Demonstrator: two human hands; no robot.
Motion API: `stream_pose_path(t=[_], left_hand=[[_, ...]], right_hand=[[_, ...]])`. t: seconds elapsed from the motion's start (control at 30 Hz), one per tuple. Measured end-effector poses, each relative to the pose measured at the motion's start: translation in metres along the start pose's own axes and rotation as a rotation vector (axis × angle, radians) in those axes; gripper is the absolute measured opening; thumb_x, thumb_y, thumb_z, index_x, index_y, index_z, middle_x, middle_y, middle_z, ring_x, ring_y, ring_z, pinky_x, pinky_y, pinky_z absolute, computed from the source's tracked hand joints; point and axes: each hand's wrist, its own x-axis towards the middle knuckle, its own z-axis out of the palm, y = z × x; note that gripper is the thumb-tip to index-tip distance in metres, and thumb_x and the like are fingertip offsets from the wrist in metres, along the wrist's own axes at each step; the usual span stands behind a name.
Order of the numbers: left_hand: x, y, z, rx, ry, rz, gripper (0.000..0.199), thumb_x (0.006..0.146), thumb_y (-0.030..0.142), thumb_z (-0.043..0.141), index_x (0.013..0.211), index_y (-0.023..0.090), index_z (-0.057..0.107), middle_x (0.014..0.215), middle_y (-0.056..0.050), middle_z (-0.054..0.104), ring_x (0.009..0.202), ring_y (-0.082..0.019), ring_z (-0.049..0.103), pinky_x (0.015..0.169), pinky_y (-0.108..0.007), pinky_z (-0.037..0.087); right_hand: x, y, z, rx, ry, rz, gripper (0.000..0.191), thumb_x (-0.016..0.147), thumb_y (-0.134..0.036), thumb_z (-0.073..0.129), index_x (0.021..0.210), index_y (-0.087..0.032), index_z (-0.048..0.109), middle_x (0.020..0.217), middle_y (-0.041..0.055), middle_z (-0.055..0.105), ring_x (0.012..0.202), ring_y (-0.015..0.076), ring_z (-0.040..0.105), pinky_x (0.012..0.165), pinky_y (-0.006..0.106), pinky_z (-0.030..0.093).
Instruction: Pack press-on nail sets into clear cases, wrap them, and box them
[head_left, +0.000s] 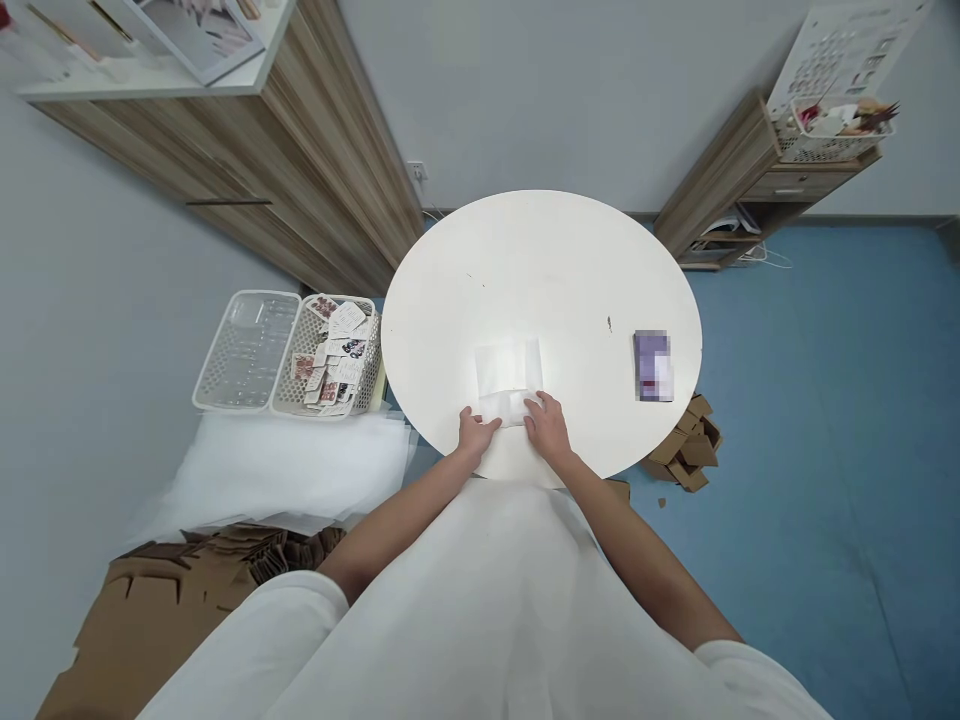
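Note:
A thin, whitish translucent packing sheet [498,368] lies near the front edge of the white oval table, its near part folded over into a flat bundle. At the bundle's left end is my left hand [475,434], its thumb and fingers closed on the sheet. My right hand [548,426] grips the fold from the right, fingertips pressed onto its top. Whether anything lies inside the fold is too faint to make out.
On the table [540,240], a purple booklet-like item [653,366] sits at the right. Left stand a white basket of cards [334,360], a lidded-looking clear bin [247,350], and stacked white sheets [285,465] over flattened cardboard [150,610]. Cardboard boxes [686,445] lie on the floor right.

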Motion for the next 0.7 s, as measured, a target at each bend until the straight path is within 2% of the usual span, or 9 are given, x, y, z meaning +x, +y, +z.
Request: stream_pose_path(t=[0.07, 0.13, 0.2, 0.3, 0.47, 0.6, 0.7], left_hand=[[0.004, 0.004, -0.002, -0.016, -0.010, 0.001, 0.061, 0.064, 0.032, 0.068, 0.117, 0.018, 0.042, 0.106, -0.010, 0.053, 0.092, -0.019, 0.056, 0.077, -0.029, 0.044], [0.008, 0.006, -0.006, -0.001, -0.060, 0.036, 0.036, 0.064, 0.029, 0.066, 0.096, 0.017, 0.053, 0.088, -0.005, 0.057, 0.079, -0.017, 0.057, 0.069, -0.028, 0.044], [0.012, 0.007, -0.009, 0.056, -0.097, 0.093, 0.016, 0.065, 0.026, 0.063, 0.076, 0.018, 0.054, 0.071, 0.001, 0.053, 0.065, -0.013, 0.053, 0.061, -0.026, 0.041], [0.016, 0.008, -0.010, 0.169, -0.109, 0.218, 0.011, 0.066, 0.023, 0.057, 0.063, 0.018, 0.049, 0.059, 0.005, 0.043, 0.056, -0.009, 0.044, 0.055, -0.023, 0.037], [0.013, 0.014, -0.002, 0.258, -0.168, 0.449, 0.008, 0.070, 0.026, 0.052, 0.073, 0.018, 0.055, 0.063, 0.003, 0.048, 0.059, -0.010, 0.045, 0.059, -0.024, 0.039], [0.007, 0.019, 0.011, 0.328, -0.210, 0.518, 0.012, 0.073, 0.025, 0.051, 0.081, 0.019, 0.058, 0.070, 0.001, 0.056, 0.063, -0.012, 0.051, 0.063, -0.026, 0.043], [0.003, 0.018, 0.017, 0.378, -0.220, 0.559, 0.016, 0.075, 0.023, 0.049, 0.087, 0.018, 0.059, 0.076, -0.002, 0.058, 0.066, -0.013, 0.054, 0.066, -0.027, 0.046]], right_hand=[[0.000, 0.001, 0.000, 0.013, 0.007, -0.009, 0.035, 0.082, -0.019, 0.041, 0.115, -0.019, 0.052, 0.125, 0.0124, 0.040, 0.115, 0.0282, 0.037, 0.089, 0.044, 0.041], [0.000, 0.001, 0.000, 0.028, 0.014, -0.021, 0.035, 0.082, -0.019, 0.041, 0.115, -0.019, 0.052, 0.124, 0.0124, 0.040, 0.114, 0.0282, 0.037, 0.090, 0.044, 0.041], [0.000, 0.002, 0.001, 0.044, 0.017, -0.033, 0.035, 0.082, -0.019, 0.041, 0.115, -0.019, 0.052, 0.124, 0.0126, 0.040, 0.113, 0.0284, 0.036, 0.089, 0.045, 0.041], [0.001, 0.003, 0.004, 0.067, 0.025, -0.049, 0.034, 0.081, -0.020, 0.042, 0.113, -0.019, 0.054, 0.123, 0.0133, 0.040, 0.112, 0.0290, 0.036, 0.089, 0.045, 0.041], [0.001, 0.000, 0.011, 0.130, 0.039, -0.075, 0.033, 0.079, -0.021, 0.046, 0.111, -0.020, 0.055, 0.116, 0.0137, 0.042, 0.106, 0.0290, 0.039, 0.086, 0.046, 0.042], [-0.003, -0.005, 0.015, 0.217, 0.039, -0.068, 0.034, 0.079, -0.022, 0.045, 0.112, -0.020, 0.053, 0.107, 0.0123, 0.048, 0.102, 0.0270, 0.043, 0.083, 0.044, 0.043], [-0.004, -0.006, 0.013, 0.328, 0.064, 0.014, 0.037, 0.081, -0.018, 0.037, 0.116, -0.019, 0.048, 0.104, 0.0099, 0.054, 0.100, 0.0236, 0.047, 0.083, 0.042, 0.043]])
